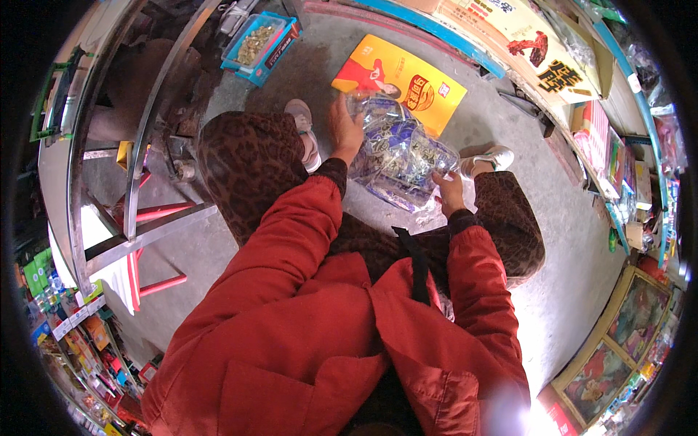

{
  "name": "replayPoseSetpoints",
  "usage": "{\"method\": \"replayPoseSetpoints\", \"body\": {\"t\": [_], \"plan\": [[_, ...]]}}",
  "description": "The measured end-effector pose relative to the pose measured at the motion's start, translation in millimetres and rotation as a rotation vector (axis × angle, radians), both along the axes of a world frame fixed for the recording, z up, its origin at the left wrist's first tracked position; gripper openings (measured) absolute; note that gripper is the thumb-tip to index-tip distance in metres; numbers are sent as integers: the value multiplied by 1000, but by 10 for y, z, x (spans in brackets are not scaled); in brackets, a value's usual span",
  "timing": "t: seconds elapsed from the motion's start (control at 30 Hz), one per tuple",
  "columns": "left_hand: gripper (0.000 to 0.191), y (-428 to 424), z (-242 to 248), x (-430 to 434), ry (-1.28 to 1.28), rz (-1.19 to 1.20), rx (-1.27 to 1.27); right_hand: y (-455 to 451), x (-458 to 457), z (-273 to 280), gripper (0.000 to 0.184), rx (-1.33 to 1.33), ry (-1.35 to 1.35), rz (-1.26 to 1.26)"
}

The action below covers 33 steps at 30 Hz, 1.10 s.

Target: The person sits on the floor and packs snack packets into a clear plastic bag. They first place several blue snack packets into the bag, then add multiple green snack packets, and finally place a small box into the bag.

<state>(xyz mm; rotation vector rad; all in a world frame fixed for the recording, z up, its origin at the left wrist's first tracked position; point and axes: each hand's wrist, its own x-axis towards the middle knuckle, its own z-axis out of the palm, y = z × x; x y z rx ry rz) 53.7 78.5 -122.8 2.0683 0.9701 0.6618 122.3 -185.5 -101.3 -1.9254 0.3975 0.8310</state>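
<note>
Between my spread knees is a clear plastic bag (401, 150) filled with small packets in blue-and-white printed wrappers. My left hand (346, 128) grips the bag's upper left edge, where the clear film bunches by the fingers. At the lower right edge, the fingers of my right hand (450, 191) are closed on the same bag. Just beyond it lies a yellow printed carton (403, 82) with a red picture and writing. The bag overlaps the carton's near edge. Packets at the bottom of the bag are hidden.
A blue plastic box (256, 46) holding small yellowish items stands on the concrete floor (207, 272) at the far left. Metal shelf frames (147, 103) rise on the left, near red stool legs (163, 212). Cartons (545, 49) fill the right-hand shelf. A framed panel (613, 346) leans at lower right.
</note>
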Motion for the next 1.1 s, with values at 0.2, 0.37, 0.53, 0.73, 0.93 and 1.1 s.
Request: {"method": "replayPoseSetpoints", "body": {"t": [0.2,0.37,0.53,0.73,0.93,1.1], "plan": [[63,15,-132,14,-19,55,-108,-37,57,-171,57,26,10,-51],[52,59,-228,15,26,93,-120,-73,97,-270,47,95,89,-120],[45,72,-225,17,12,104,-244,-107,81,-302,37,142,126,-128],[35,82,-200,21,-10,137,-276,-71,69,-284,52,85,100,-135],[31,94,-241,26,4,179,-324,-34,48,-305,60,44,16,-224],[31,143,-340,33,-16,206,-421,-167,88,-485,37,285,86,-214]]}}
